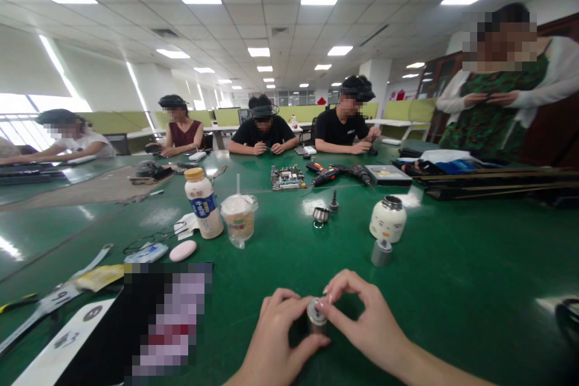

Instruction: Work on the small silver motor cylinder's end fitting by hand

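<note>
My left hand (283, 335) has its fingers and thumb closed around a small silver metal cylinder (317, 324), upright near the front of the green table. At the cylinder's top, my right hand (362, 316) pinches with thumb and index finger; whatever lies between those fingertips is too small to make out. A similar grey cylinder (382, 253) stands farther off to the right, beside a white wide-mouthed flask (388, 219) with a face pattern and no lid. Beyond my hands lie a steel cup-like lid with a ring (321, 215) and a small dark stopper-like part (333, 201).
A white bottle (203, 205) and a plastic cup with a straw (239, 220) stand left of centre. A pink oval object (183, 251) lies nearby. Farther back are a circuit board (288, 178) and power screwdrivers (325, 175). Several people are around the table.
</note>
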{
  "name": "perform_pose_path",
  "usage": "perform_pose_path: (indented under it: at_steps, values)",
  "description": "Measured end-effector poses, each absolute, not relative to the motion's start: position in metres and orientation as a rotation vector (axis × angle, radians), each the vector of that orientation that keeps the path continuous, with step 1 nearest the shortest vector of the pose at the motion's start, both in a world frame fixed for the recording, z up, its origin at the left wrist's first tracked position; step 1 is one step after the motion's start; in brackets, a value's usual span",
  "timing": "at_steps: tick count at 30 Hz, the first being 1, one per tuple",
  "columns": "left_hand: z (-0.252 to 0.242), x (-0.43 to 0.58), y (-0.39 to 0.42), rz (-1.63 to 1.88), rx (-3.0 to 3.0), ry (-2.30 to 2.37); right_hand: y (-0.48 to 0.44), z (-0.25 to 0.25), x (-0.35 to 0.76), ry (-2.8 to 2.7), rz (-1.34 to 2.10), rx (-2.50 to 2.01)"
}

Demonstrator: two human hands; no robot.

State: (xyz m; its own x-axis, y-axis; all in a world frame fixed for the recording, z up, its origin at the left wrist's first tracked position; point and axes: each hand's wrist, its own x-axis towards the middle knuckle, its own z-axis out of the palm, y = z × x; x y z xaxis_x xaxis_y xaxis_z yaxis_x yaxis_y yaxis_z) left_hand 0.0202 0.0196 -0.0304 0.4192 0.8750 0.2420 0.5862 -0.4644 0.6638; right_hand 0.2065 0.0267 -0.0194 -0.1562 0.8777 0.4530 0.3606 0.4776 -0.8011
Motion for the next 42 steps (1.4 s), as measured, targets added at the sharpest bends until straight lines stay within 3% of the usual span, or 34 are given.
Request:
perform_pose_path:
  at_steps: [16, 28, 42]
  values:
    - [-0.035, 0.018, 0.021, 0.789, 2.206, 1.230, 0.026, -0.012, 0.205, -1.724, 0.724, -0.921]
    - [-0.030, 0.021, 0.021, 0.762, 2.181, 1.283, 0.057, -0.047, 0.228, -1.798, 0.822, -1.177]
    - [-0.035, 0.019, 0.021, 0.788, 2.193, 1.239, 0.028, -0.011, 0.203, -1.733, 0.864, -0.903]
